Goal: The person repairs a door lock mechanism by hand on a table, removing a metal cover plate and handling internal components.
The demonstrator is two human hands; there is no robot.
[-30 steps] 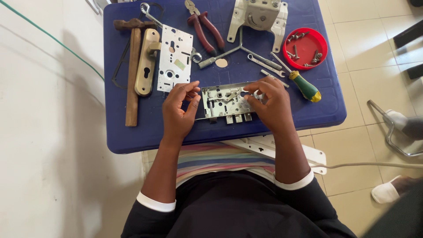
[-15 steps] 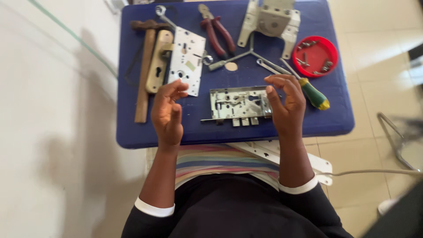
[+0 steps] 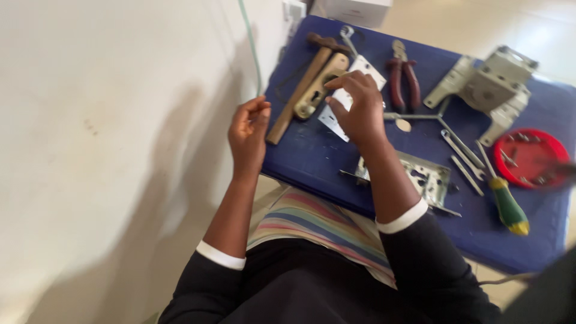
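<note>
My right hand (image 3: 359, 113) reaches across the blue table (image 3: 312, 153) and lies on the white lock cover plate (image 3: 370, 68), thumb at one long edge and fingers over the other. My left hand (image 3: 249, 133) hovers off the table's left edge, fingers loosely curled, holding nothing. The open metal lock body (image 3: 427, 177) lies near the table's front edge, just right of my right forearm, with no hand on it.
A wooden-handled hammer (image 3: 298, 99) and a brass handle plate (image 3: 322, 86) lie left of the cover plate. Red-handled pliers (image 3: 403, 77), a grey metal bracket (image 3: 489, 89), a red dish of screws (image 3: 531, 157) and a green-yellow screwdriver (image 3: 507, 207) lie to the right. A pale wall fills the left.
Both hands have left the lock body. My right hand moved up and left onto the white cover plate; my left hand drew off the table's left edge. The view swung left.
</note>
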